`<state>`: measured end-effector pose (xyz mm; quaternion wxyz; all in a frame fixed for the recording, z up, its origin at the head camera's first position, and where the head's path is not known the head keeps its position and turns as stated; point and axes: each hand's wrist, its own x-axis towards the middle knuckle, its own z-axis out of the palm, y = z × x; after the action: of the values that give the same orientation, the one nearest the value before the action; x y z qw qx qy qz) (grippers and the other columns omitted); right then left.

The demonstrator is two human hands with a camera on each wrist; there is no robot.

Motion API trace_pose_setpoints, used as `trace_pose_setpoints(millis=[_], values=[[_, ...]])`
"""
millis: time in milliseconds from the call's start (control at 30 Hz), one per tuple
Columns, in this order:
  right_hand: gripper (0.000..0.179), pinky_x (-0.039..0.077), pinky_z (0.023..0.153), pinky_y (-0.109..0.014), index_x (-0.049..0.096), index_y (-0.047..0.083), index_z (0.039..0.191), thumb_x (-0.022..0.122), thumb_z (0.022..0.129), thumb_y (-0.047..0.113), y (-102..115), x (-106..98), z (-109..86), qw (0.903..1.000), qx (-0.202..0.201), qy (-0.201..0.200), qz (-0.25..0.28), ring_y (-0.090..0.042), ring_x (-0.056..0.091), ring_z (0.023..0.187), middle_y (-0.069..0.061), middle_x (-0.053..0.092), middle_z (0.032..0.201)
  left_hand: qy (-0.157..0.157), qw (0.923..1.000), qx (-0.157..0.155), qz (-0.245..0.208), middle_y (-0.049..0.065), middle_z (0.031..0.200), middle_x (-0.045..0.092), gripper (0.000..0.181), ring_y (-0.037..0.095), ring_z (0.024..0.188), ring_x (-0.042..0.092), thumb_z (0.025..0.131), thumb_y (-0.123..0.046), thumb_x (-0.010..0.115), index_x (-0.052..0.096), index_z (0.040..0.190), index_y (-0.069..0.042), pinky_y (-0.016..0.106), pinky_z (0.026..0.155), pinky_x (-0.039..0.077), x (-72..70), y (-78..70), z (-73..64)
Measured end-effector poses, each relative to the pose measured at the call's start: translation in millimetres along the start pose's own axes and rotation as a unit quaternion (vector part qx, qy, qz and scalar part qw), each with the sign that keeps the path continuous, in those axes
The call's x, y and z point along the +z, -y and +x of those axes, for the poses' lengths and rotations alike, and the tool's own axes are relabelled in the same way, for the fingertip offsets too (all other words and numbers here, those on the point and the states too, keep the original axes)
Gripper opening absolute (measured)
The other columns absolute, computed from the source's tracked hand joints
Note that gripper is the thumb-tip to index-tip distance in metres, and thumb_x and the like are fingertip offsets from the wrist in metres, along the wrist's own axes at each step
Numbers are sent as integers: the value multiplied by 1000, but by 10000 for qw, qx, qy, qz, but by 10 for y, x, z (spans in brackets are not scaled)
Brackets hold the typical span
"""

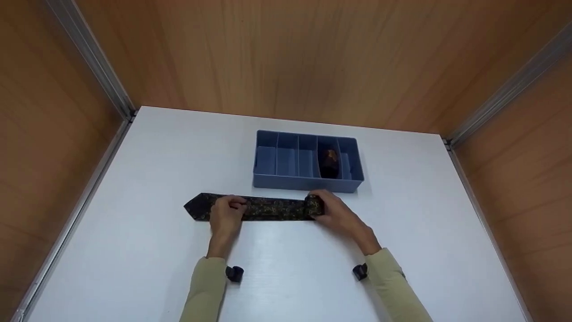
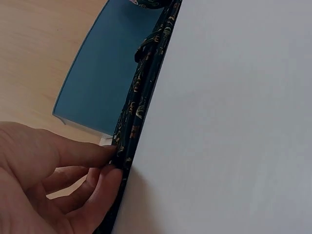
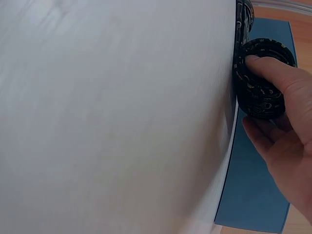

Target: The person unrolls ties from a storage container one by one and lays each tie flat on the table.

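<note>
A dark necktie (image 1: 272, 209) with a small yellowish pattern lies across the white table, its pointed wide end to the left. Its right end is wound into a roll (image 3: 263, 78), which my right hand (image 1: 337, 214) grips from the right side. In the right wrist view the thumb lies on the roll's coiled side and the other fingers curve round its outer face. Near the wide end, my left hand (image 1: 227, 217) pinches the tie between thumb and fingertips, as the left wrist view shows at the fabric's edge (image 2: 127, 131).
Behind the tie stands a blue box (image 1: 308, 183) divided into several compartments. One compartment, right of the middle, holds a dark rolled item (image 1: 330, 164) with a reddish-brown patch. Wooden panels (image 1: 286, 58) enclose the table (image 1: 286, 277) at the back and sides.
</note>
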<state>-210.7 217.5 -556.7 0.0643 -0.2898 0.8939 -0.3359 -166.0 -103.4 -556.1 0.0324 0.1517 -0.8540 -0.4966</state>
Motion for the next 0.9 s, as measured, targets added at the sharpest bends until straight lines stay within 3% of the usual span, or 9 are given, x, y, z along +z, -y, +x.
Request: trace_pose_setpoints(millis=[300, 633, 900], values=[[55, 45, 106, -49, 56, 8, 136, 81, 87, 2, 4, 18, -10, 9999, -92, -79, -78, -30, 56, 126, -12, 60, 131, 280, 9989, 183, -335, 15, 95, 71, 12, 27, 88, 68, 92, 1, 73, 75, 104, 4, 42, 79, 55, 57, -73, -8], [54, 45, 106, -48, 56, 10, 136, 81, 88, 4, 2, 42, -22, 9999, -16, -103, 12, -29, 56, 126, -10, 60, 131, 114, 9988, 371, -298, 11, 88, 69, 8, 26, 82, 66, 91, 2, 74, 76, 99, 1, 41, 75, 52, 95, -22, 3], [56, 45, 107, -48, 56, 11, 138, 81, 88, 4, -39, 5, -67, 9999, 41, -96, 131, -27, 55, 128, -7, 59, 133, 48, 9997, 150, -178, 10, 92, 71, 11, 26, 87, 67, 93, -5, 76, 76, 104, -2, 44, 78, 52, 111, 22, 18]])
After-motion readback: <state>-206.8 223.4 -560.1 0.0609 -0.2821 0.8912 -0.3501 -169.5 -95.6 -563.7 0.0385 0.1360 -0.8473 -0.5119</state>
